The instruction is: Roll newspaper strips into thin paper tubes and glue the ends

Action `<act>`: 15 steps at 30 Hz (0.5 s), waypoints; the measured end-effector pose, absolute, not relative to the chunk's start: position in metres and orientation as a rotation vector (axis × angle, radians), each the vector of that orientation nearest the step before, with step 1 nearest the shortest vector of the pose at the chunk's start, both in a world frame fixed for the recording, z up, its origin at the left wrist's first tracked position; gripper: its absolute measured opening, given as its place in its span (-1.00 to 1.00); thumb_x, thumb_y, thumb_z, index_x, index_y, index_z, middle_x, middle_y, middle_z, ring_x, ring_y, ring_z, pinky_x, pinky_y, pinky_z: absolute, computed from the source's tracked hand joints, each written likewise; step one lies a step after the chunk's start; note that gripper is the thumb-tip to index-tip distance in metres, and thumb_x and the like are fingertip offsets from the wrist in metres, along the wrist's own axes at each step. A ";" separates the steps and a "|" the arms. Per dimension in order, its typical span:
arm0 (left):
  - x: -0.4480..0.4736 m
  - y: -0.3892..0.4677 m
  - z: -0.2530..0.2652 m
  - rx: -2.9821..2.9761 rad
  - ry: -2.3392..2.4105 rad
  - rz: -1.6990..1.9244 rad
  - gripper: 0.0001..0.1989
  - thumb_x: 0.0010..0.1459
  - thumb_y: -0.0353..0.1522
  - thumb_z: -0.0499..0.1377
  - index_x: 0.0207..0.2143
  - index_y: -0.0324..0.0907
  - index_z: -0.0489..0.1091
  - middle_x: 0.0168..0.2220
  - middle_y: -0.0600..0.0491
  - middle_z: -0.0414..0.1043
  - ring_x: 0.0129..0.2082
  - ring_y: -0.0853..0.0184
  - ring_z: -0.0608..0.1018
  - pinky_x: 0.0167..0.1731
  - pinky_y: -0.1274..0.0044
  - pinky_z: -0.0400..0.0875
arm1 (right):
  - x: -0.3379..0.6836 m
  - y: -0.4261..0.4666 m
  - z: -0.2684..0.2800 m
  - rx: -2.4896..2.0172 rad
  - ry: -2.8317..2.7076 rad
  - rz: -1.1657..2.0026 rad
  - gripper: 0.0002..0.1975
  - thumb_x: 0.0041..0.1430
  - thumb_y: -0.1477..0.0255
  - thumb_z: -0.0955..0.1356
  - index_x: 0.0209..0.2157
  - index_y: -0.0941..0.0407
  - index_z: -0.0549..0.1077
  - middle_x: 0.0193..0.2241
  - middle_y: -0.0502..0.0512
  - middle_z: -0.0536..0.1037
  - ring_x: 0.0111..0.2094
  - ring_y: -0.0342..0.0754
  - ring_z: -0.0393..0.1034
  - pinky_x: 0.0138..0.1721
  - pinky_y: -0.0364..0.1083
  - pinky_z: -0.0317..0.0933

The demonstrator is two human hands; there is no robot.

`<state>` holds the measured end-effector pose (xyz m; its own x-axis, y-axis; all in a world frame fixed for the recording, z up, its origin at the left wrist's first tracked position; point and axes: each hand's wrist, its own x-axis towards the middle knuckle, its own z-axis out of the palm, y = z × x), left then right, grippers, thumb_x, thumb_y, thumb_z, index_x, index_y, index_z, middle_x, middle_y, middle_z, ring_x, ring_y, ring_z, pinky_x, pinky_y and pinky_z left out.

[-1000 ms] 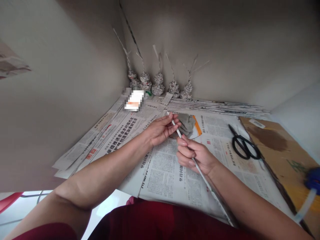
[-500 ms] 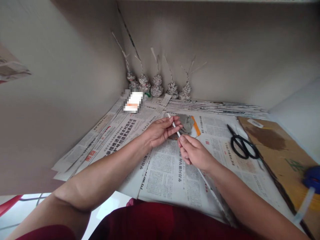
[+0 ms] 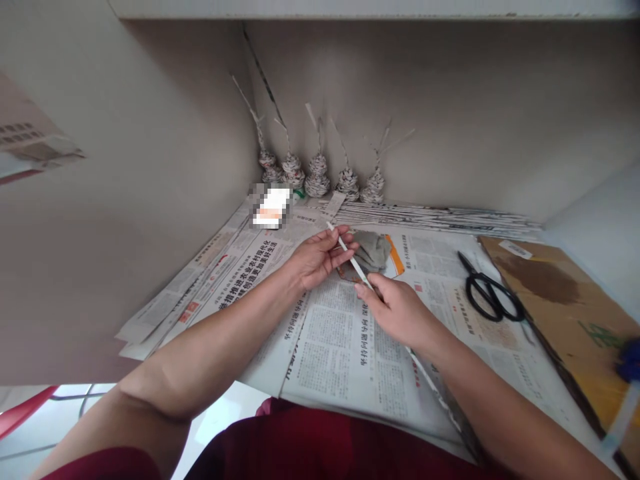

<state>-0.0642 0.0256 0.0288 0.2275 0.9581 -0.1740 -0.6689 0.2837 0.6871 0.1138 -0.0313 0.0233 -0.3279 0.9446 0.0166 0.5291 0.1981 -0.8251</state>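
Diagonally held paper stick (image 3: 359, 271), tip (image 3: 329, 226) forward-left

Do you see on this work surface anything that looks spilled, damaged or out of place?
Yes: the cardboard right of the scissors has a dark brown patch near its far end. It looks odd because the surface around is lighter; perhaps a stain. The held white stick shows no obvious damage.

The right hand (image 3: 400, 310) hides part of the stick (image 3: 355, 261); pixelation blurs the phone (image 3: 273, 208); the right edge cuts the blue object (image 3: 630, 360); fine newsprint (image 3: 327, 340) is illegible.
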 end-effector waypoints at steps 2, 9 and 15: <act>-0.066 0.026 0.030 0.515 0.643 1.211 -0.82 0.25 -0.49 0.01 -0.23 -0.31 0.42 -0.37 -0.02 0.47 -0.37 0.37 0.59 -0.37 0.59 0.54 | 0.112 -0.033 0.023 -1.349 -1.952 0.980 -0.63 0.21 0.13 0.26 -0.55 0.08 0.27 -0.68 -0.05 0.26 -0.63 -0.16 0.12 -0.56 -0.13 -0.08; -0.069 0.027 0.037 0.416 0.522 1.186 -0.80 0.26 -0.52 -0.02 -0.24 -0.29 0.41 -0.49 0.06 0.37 -0.54 0.52 0.48 -0.57 0.77 0.41 | 0.104 -0.038 0.030 -0.835 -1.230 2.281 -0.58 0.25 0.04 0.12 -0.53 0.04 0.05 -0.82 -0.21 -0.05 -0.80 -0.18 -0.09 -0.71 -0.18 -0.13; -0.072 0.031 0.034 0.430 0.560 1.255 -0.82 0.26 -0.50 0.00 -0.22 -0.27 0.40 -0.47 0.06 0.40 -0.51 0.50 0.52 -0.57 0.76 0.42 | 0.104 -0.033 0.024 -0.697 -1.015 2.399 -0.56 0.26 0.03 0.10 -0.45 0.07 0.26 -0.78 -0.15 0.16 -0.73 -0.16 0.14 -0.64 -0.16 0.00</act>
<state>-0.0718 0.0311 0.0337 0.2084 0.9649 -0.1596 -0.7632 0.2625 0.5905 0.1039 -0.0332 0.0240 -0.7754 0.5682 -0.2756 -0.1976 -0.6328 -0.7487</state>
